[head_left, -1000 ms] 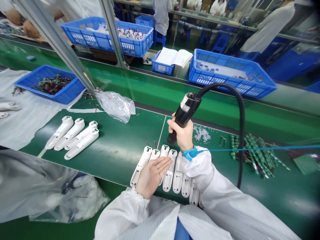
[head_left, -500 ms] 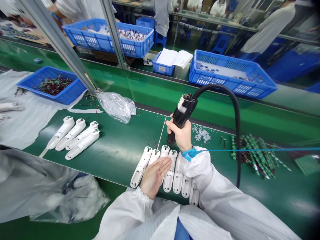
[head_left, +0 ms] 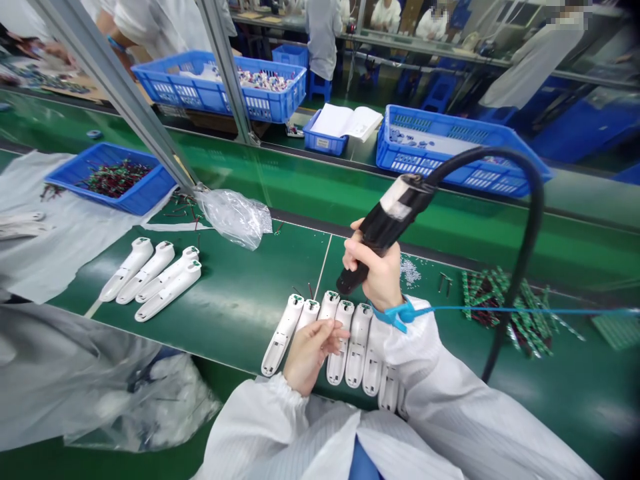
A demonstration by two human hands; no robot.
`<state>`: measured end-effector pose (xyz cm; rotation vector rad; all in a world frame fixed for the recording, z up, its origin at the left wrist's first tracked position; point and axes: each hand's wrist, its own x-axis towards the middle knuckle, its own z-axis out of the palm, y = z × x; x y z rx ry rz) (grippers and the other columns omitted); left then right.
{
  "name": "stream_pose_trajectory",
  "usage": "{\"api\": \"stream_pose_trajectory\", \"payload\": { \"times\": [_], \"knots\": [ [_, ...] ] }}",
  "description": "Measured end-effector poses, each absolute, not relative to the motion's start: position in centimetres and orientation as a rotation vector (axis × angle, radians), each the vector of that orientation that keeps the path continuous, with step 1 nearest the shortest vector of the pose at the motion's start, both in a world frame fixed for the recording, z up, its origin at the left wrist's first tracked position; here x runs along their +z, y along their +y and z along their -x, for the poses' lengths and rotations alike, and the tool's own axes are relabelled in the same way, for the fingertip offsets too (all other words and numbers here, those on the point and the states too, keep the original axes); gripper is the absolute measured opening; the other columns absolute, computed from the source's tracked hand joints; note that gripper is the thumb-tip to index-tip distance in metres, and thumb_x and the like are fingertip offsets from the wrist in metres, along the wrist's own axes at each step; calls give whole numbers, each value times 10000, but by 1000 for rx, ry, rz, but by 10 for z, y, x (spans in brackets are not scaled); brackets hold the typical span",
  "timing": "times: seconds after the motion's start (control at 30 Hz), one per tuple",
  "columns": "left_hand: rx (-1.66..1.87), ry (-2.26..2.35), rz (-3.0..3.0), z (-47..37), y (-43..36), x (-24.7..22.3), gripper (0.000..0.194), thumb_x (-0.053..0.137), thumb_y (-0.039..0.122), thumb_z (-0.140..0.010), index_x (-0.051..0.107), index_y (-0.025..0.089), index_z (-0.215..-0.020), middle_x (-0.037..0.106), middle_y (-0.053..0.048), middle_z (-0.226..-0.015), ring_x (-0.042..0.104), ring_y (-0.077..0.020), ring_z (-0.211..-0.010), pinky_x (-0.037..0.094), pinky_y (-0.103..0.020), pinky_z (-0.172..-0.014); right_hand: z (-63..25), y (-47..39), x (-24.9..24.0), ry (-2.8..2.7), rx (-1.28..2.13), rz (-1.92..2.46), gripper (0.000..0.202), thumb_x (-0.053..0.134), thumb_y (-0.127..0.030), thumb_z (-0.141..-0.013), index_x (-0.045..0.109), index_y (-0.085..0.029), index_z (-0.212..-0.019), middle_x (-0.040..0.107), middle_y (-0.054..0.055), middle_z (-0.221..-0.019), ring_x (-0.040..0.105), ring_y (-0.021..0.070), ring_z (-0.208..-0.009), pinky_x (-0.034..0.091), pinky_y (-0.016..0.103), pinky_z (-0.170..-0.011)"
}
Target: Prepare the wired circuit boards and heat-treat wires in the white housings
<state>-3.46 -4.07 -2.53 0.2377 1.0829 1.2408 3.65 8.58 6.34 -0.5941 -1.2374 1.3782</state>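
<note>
My right hand (head_left: pixel 381 272) is wrapped round a black electric screwdriver (head_left: pixel 387 217), which tilts down to the left with its tip end over the row of parts. A blue wrist strap circles that wrist. Below it, my left hand (head_left: pixel 313 350) hovers palm-up over the row, thumb and fingers drawn together; anything between them is too small to make out. Several white plastic housings (head_left: pixel 359 343) lie side by side under both hands, small green circuit boards at their upper ends. Part of the row is hidden by my left hand and right sleeve.
Small screws (head_left: pixel 410 272) lie scattered beyond my right wrist. Green board strips (head_left: pixel 500 307) pile up at right. Several more white housings (head_left: pixel 167 303) lie at left, near a plastic bag (head_left: pixel 235 217) and a blue tray (head_left: pixel 150 193) of wired parts. The screwdriver's thick cord (head_left: pixel 533 220) arches rightward.
My right hand and the screwdriver have shifted right, and the tool leans over more. My left hand's flat, extended fingers have curled in, with the thumb brought against them.
</note>
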Motion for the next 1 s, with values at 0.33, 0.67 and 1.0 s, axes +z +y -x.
{"api": "stream_pose_trajectory", "payload": {
  "times": [0.33, 0.67, 1.0],
  "knots": [
    [1256, 1404, -829, 36, -35, -16, 234, 648, 355, -738, 691, 146, -643, 505, 30, -485, 442, -112, -541, 360, -245, -605, -52, 67, 84, -1136, 1643, 477, 204, 623, -165, -703, 561, -206, -893, 438, -94, -524, 365, 54, -380, 326, 223, -405],
    [1305, 1296, -700, 29, -44, -16, 341, 608, 452, -771, 714, 131, -735, 388, 51, -439, 316, -82, -456, 261, -239, -501, -57, 64, 97, -1053, 1634, 531, 204, 605, -201, -669, 534, -222, -859, 349, -101, -522, 284, 48, -369, 271, 226, -391],
    [1362, 1029, -469, 22, -42, -21, 441, 622, 550, -750, 645, 116, -674, 331, 72, -406, 251, -46, -399, 163, -226, -440, -55, 62, 97, -1013, 1627, 545, 204, 608, -184, -660, 542, -218, -851, 357, -95, -517, 285, 49, -371, 254, 227, -389]
  ]
}}
